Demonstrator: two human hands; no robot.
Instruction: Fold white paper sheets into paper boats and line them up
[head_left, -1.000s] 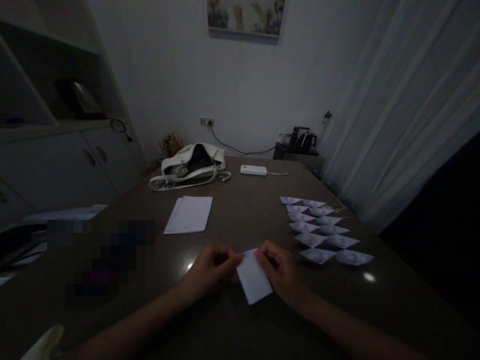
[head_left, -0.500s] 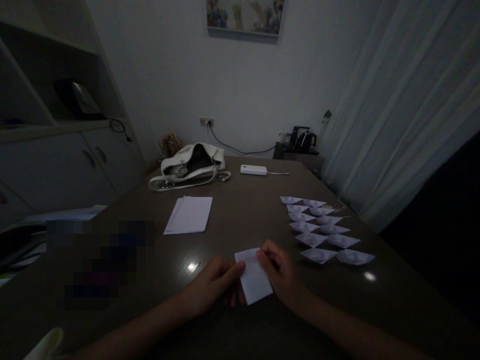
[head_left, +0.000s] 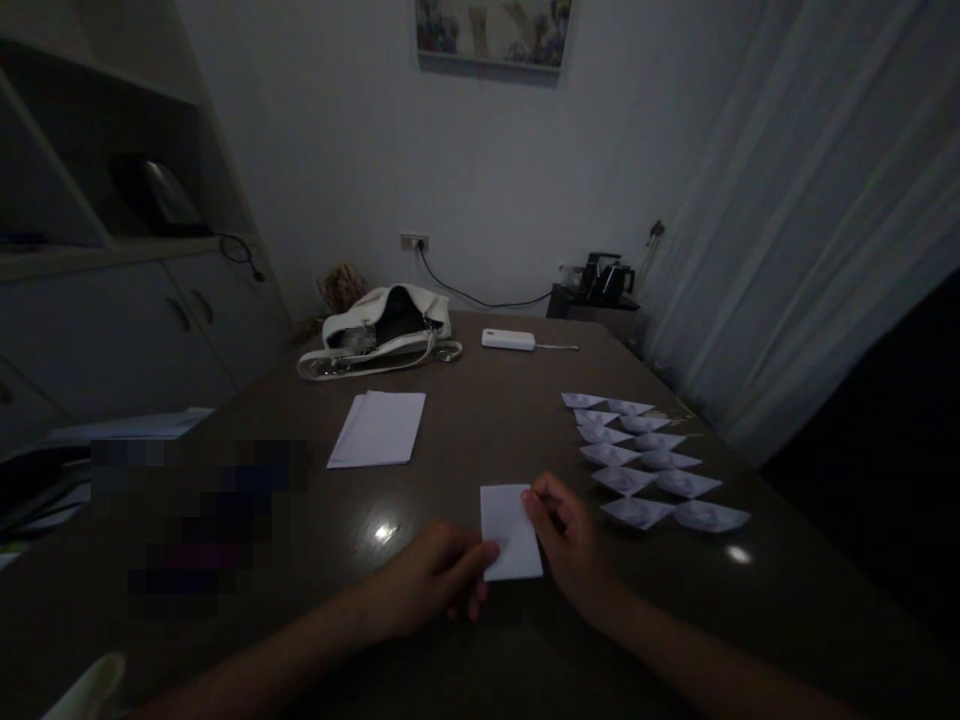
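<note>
A folded white sheet of paper (head_left: 511,535) is held up between my hands near the table's front. My left hand (head_left: 442,572) pinches its lower left edge, thumb on the near face and fingers behind. At the top right corner, my right hand (head_left: 566,540) grips the paper between thumb and curled fingers. To the right stand several folded paper boats (head_left: 637,513) in two columns. A stack of white paper (head_left: 381,430) lies flat on the table, beyond my left hand.
A white handbag (head_left: 386,325) sits at the far left of the dark table (head_left: 495,415). Right of it lies a white power bank (head_left: 508,340) with a short strap. Black kettles (head_left: 609,280) stand behind on a low cabinet. A pale curtain (head_left: 795,200) hangs at the right.
The folded paper has turned from a tilt to nearly upright and shifted slightly up and right. Both hands keep hold of it; my left hand's grip sits lower on its edge.
</note>
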